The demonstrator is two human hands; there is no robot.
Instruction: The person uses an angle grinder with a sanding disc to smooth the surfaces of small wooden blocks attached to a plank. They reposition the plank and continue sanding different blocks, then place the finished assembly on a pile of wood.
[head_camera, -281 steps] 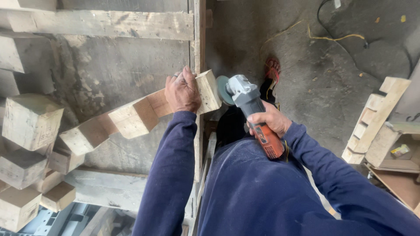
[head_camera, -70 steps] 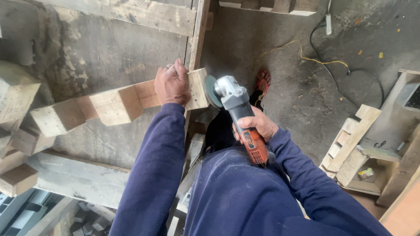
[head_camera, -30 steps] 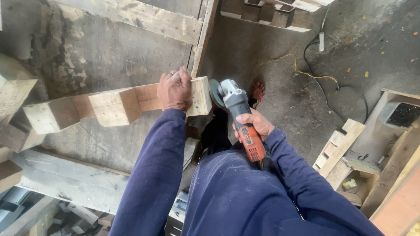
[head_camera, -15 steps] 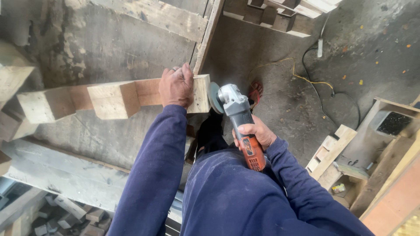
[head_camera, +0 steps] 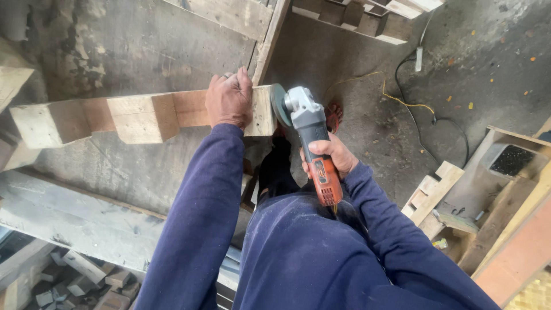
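Left hand (head_camera: 229,99) pressed flat atop wooden beam (head_camera: 143,115) near its end, fingers spread, unclenched. Right hand (head_camera: 330,158) wrapped around orange angle grinder (head_camera: 313,140), disc touching beam end face, over worn surface (head_camera: 115,51).

Left hand (head_camera: 231,100) flat, right hand (head_camera: 330,154) clenched
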